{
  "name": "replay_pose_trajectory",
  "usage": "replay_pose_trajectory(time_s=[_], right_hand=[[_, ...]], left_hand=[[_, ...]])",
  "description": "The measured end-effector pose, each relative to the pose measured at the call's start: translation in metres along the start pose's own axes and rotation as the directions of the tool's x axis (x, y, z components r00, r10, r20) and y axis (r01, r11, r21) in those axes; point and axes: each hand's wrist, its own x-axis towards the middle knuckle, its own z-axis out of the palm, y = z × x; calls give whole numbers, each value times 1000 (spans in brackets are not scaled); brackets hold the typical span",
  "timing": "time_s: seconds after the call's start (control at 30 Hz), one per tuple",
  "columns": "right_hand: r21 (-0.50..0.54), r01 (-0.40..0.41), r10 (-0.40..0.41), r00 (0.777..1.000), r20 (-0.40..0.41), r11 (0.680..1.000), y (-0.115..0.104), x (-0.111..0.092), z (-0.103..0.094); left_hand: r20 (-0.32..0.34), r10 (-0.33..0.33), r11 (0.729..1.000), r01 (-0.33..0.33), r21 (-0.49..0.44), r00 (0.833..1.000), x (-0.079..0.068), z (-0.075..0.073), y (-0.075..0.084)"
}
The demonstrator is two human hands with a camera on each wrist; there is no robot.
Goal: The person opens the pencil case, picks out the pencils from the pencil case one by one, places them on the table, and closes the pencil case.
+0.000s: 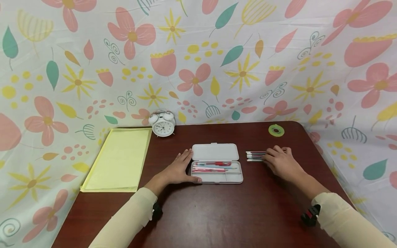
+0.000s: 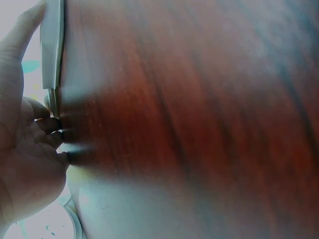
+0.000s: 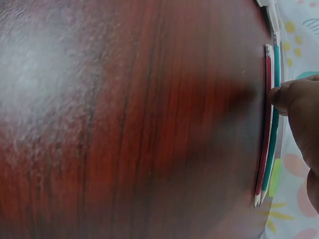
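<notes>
A white pencil case (image 1: 202, 177) lies with its lid (image 1: 215, 152) folded back; red, pink and blue pens and pencils (image 1: 211, 167) rest inside. My left hand (image 1: 176, 168) spreads along the case's left side, thumb at the front left corner, fingers toward the lid. The left wrist view shows that thumb against the case (image 2: 52, 50). To the right of the case, several pencils (image 1: 254, 156) lie side by side, eraser ends leftward. My right hand (image 1: 283, 162) bends over their other end and pinches at a pencil. In the right wrist view its thumb meets a green pencil (image 3: 273, 144) beside a red pencil (image 3: 264, 124).
A yellow zip folder (image 1: 116, 160) lies on the dark wooden table (image 1: 214, 213) at the left. Behind stand a white alarm clock (image 1: 163, 127) and, at the back right, a green tape roll (image 1: 276, 130). Flowered cloth (image 1: 198, 51) hangs along the table's back and sides.
</notes>
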Motion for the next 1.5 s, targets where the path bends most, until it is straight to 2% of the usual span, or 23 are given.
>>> replay_pose_trajectory(time_s=[0.13,0.57,1.5], right_hand=[[-14,18,-18,1000,-15,1000,5,-4,3],[-88,72,-76,996,-47,994,11,-8,11],[-77,12,-14,1000,-21,997,6,-6,12]], left_hand=[[8,-10,999,9,39,1000,-1,-3,5],[4,-5,999,5,42,1000,-2,-3,5],[6,-9,999,9,37,1000,-1,-3,5]])
